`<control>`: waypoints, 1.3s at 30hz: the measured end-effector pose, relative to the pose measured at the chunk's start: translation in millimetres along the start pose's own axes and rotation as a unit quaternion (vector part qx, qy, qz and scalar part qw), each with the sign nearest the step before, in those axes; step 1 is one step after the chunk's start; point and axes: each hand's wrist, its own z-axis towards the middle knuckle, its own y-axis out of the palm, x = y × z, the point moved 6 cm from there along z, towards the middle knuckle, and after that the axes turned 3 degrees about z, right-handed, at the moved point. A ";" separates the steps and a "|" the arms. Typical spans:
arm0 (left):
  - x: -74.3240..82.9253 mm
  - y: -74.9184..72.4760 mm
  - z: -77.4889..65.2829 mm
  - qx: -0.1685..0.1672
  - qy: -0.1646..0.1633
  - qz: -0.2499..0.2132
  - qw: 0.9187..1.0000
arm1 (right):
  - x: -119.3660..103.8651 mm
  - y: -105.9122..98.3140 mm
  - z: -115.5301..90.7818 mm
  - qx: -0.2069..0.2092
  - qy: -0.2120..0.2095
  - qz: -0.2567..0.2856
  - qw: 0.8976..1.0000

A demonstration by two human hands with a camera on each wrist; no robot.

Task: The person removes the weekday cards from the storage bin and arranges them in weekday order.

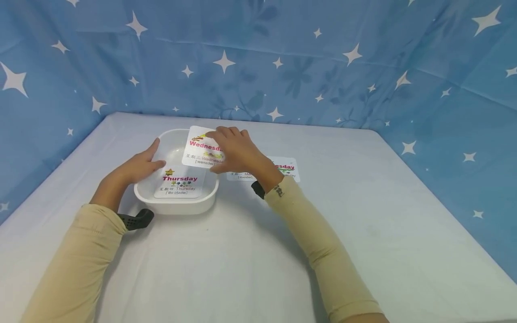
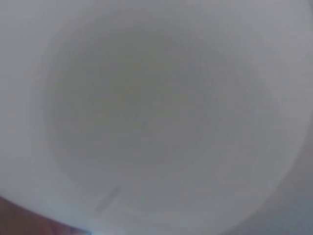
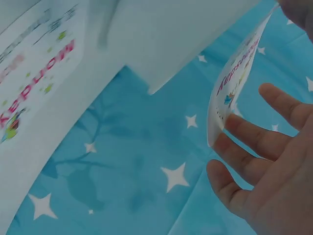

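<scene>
My left hand (image 1: pixel 139 167) holds the left rim of a white plastic basin (image 1: pixel 177 207), its thumb over the inside. In the left wrist view the pale basin wall (image 2: pixel 146 122) fills nearly everything. Inside the basin lies a "Thursday" card (image 1: pixel 177 185). Over the basin's right side, my right hand (image 1: pixel 240 152) pinches a white "Wednesday" card (image 1: pixel 195 152) by its right edge. The right wrist view shows that card (image 3: pixel 237 83) nearly edge-on against the fingers (image 3: pixel 254 139).
Right of the basin, partly behind my right wrist, a "Monday" card (image 1: pixel 239 176) lies on the white tablecloth (image 1: pixel 363 215). Beside it is a card (image 1: pixel 288 166) whose visible lettering ends in "esday". A blue star-patterned curtain (image 1: pixel 258 58) stands behind the table.
</scene>
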 end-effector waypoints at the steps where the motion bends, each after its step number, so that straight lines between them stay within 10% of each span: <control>1: 0.3 0.2 0.0 0.000 0.000 -0.001 1.000 | 4.8 0.7 -2.4 0.001 0.001 0.005 1.000; 39: -6.0 2.6 3.5 0.005 -0.013 -0.012 1.000 | 215.3 41.1 -116.4 -0.130 0.132 0.153 0.971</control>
